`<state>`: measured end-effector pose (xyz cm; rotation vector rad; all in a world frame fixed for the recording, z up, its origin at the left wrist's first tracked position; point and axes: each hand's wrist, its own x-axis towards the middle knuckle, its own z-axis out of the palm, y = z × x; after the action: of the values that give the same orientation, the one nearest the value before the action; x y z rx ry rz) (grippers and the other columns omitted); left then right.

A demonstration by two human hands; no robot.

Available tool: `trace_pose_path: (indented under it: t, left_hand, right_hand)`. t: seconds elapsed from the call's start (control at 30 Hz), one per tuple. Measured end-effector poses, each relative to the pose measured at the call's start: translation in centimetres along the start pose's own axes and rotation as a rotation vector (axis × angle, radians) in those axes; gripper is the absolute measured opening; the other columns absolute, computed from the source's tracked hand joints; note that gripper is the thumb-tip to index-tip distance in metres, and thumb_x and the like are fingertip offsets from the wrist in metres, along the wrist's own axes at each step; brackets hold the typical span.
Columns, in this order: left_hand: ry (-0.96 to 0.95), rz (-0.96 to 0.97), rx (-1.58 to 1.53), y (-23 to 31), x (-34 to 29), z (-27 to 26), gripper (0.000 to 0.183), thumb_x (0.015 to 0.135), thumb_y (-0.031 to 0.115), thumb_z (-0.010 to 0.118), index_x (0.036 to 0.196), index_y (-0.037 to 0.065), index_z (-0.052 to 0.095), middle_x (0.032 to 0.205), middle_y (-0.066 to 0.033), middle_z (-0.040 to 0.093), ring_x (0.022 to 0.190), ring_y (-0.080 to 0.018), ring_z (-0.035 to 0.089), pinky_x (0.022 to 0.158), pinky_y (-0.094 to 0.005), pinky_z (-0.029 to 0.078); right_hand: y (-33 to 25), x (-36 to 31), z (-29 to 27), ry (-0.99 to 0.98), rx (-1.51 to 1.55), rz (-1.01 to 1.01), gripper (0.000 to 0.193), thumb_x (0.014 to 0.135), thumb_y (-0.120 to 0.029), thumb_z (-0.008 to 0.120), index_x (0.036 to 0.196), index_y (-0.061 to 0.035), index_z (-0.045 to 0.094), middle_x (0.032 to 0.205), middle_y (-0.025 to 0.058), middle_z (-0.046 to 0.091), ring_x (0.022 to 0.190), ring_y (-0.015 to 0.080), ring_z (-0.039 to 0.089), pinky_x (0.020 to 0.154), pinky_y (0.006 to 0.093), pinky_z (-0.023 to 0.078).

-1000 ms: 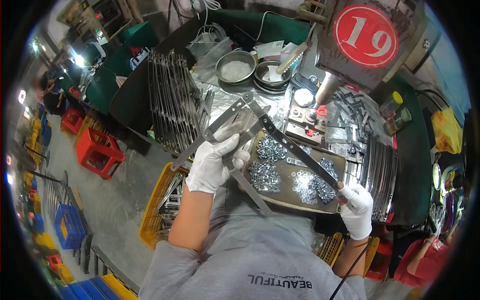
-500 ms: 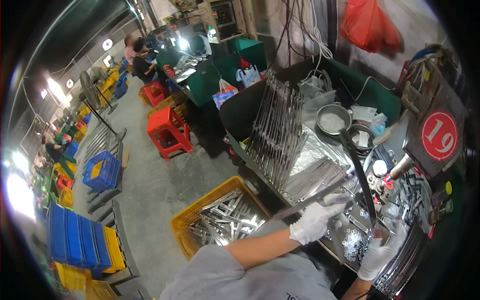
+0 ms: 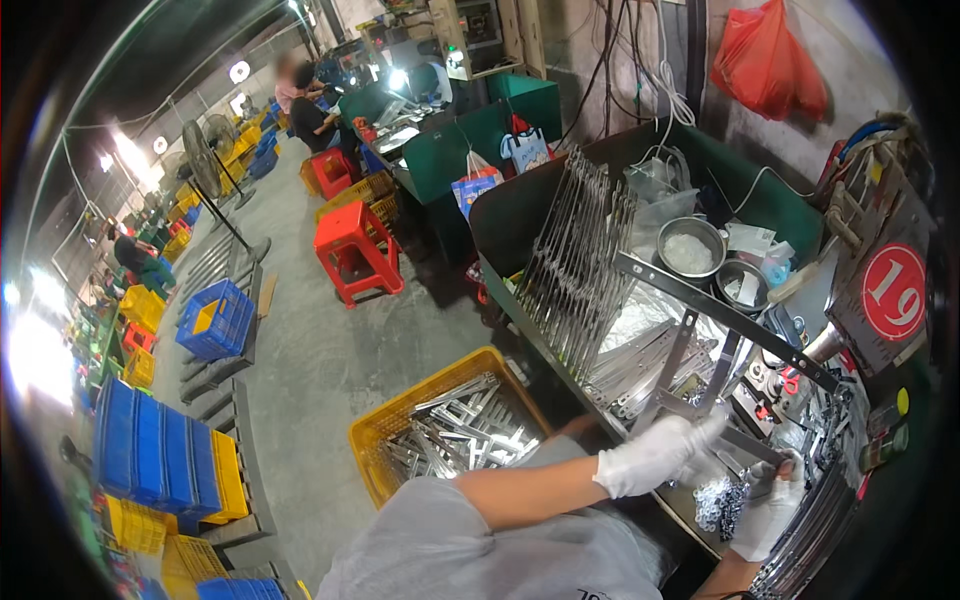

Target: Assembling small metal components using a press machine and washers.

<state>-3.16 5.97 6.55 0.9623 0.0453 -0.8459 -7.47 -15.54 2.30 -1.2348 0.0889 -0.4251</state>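
A linkage of flat metal bars [image 3: 745, 322] is spread above the bench: a long dark bar with holes, two crossing links and a lower bar. My right hand [image 3: 768, 510], in a white glove, grips the end of the lower bar. My left hand [image 3: 650, 458], also gloved, has its fingers closed at the lower bar near the links; motion smears the fingertips. Below and between the hands lies a pile of small ring-shaped parts [image 3: 718, 503]. Loose flat metal strips [image 3: 640, 375] lie beyond my left hand.
Finished-looking linkages [image 3: 575, 265] lean stacked along the bench's left side. Two metal bowls [image 3: 690, 250] stand at the back. Long rods [image 3: 815, 535] lie at the right. A yellow crate [image 3: 365, 440] of metal parts sits on the floor, with a red stool [image 3: 355, 250] farther off.
The bars have swung apart, from nearly folded together into an opened frame, with the long dark bar now farther from me. My left hand has come closer to the right one. The view has shifted slightly.
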Motion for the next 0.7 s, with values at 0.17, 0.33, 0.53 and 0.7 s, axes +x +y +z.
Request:
trace_pose_path:
  t: [0.17, 0.33, 0.53, 0.7]
  left_hand:
    - [0.409, 1.404, 1.29, 0.9, -0.5, 1.8, 0.032, 0.08, 0.024, 0.07, 0.107, 0.008, 0.065, 0.08, -0.0088, 0.064, 0.065, -0.0267, 0.061, 0.056, -0.0349, 0.047]
    - [0.464, 1.218, 1.268, 4.6, 1.1, 3.0, 0.032, 0.084, 0.022, 0.065, 0.112, 0.006, 0.063, 0.085, -0.0098, 0.063, 0.077, -0.0266, 0.061, 0.066, -0.0363, 0.047]
    - [-0.092, 0.719, 1.019, 3.0, 1.6, 3.1, 0.031, 0.086, 0.014, 0.061, 0.115, 0.003, 0.063, 0.076, -0.0151, 0.063, 0.067, -0.0157, 0.059, 0.068, -0.03, 0.048]
    - [-0.221, 0.541, 0.865, 1.3, 2.1, 3.9, 0.026, 0.085, 0.012, 0.06, 0.106, -0.002, 0.065, 0.076, -0.0144, 0.064, 0.064, -0.0162, 0.06, 0.065, -0.03, 0.049]
  right_hand:
    - [-3.6, 0.6, -1.9, -0.037, -0.233, -0.025, 0.03, 0.095, -0.034, 0.057, 0.102, -0.0055, 0.054, 0.081, -0.0027, 0.053, 0.068, 0.0042, 0.049, 0.06, 0.0187, 0.039]
    - [-6.5, 0.8, -2.5, -0.136, -0.35, -0.072, 0.037, 0.093, -0.04, 0.059, 0.099, -0.0045, 0.054, 0.075, -0.0035, 0.049, 0.064, 0.0039, 0.044, 0.058, 0.0181, 0.033]
    - [-8.6, 1.0, -2.7, -0.154, -0.554, -0.01, 0.05, 0.087, -0.048, 0.063, 0.091, 0.0013, 0.055, 0.074, -0.0003, 0.049, 0.063, 0.0058, 0.046, 0.056, 0.0196, 0.035]
    - [-7.6, 0.4, -1.1, -0.216, -0.684, 0.004, 0.048, 0.087, -0.046, 0.063, 0.083, 0.0017, 0.058, 0.068, -0.0002, 0.05, 0.062, 0.0076, 0.047, 0.057, 0.022, 0.038]
